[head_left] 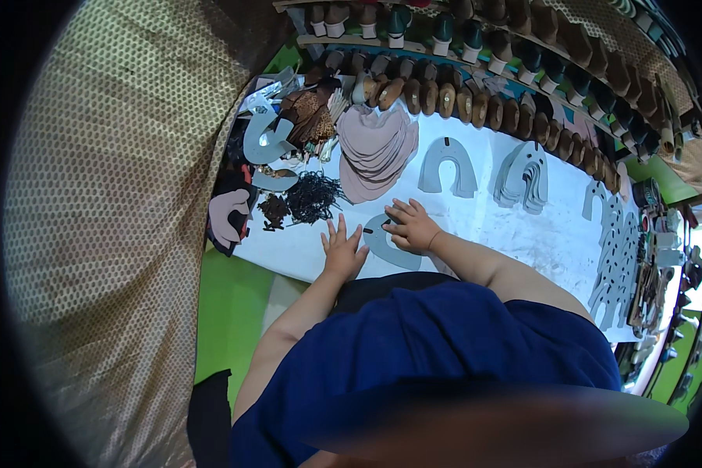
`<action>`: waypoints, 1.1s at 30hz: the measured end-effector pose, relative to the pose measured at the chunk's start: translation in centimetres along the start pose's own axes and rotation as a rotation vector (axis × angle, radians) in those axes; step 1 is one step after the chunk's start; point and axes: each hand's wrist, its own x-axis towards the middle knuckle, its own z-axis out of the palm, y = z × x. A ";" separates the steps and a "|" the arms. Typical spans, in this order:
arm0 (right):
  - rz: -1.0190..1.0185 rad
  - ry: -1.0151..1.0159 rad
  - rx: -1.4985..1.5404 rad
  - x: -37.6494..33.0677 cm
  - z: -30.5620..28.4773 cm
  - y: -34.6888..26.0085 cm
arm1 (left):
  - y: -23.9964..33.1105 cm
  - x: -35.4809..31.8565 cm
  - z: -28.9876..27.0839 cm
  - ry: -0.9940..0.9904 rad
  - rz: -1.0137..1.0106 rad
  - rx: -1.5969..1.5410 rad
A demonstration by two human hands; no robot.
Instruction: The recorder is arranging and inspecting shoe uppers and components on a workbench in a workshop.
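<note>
Left hand (343, 251): flat on the white table (522, 234), palm down, fingers spread, grasping nothing; it lies just left of a grey horseshoe-shaped cut piece (390, 248). Right hand (410, 226): set on the upper right of that same piece, fingers curled and pressing it to the table; whether the fingertips pinch a small dark bit at the piece's upper edge cannot be told. Grey horseshoe-shaped cut piece: lies flat at the near edge of the table, between the two hands, close to the person's blue shirt (444, 351). Stack of pale pink cut pieces (376, 148): far of the hands, fanned out. Tangle of black laces (313, 196): left of the pink stack, far-left of the left hand. Further grey U-shaped pieces (448, 164): far right of the hands, single and in overlapping sets (524, 178), with more of them along the right side of the table (618, 257). Brown shoe forms (476, 105): a long row along the far edge of the table. Shelves of heeled soles (444, 31): behind that row.
</note>
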 end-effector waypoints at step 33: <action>0.021 -0.092 0.032 0.0 0.1 0.6 | 1.8 6.8 -2.8 -0.075 -0.225 -0.293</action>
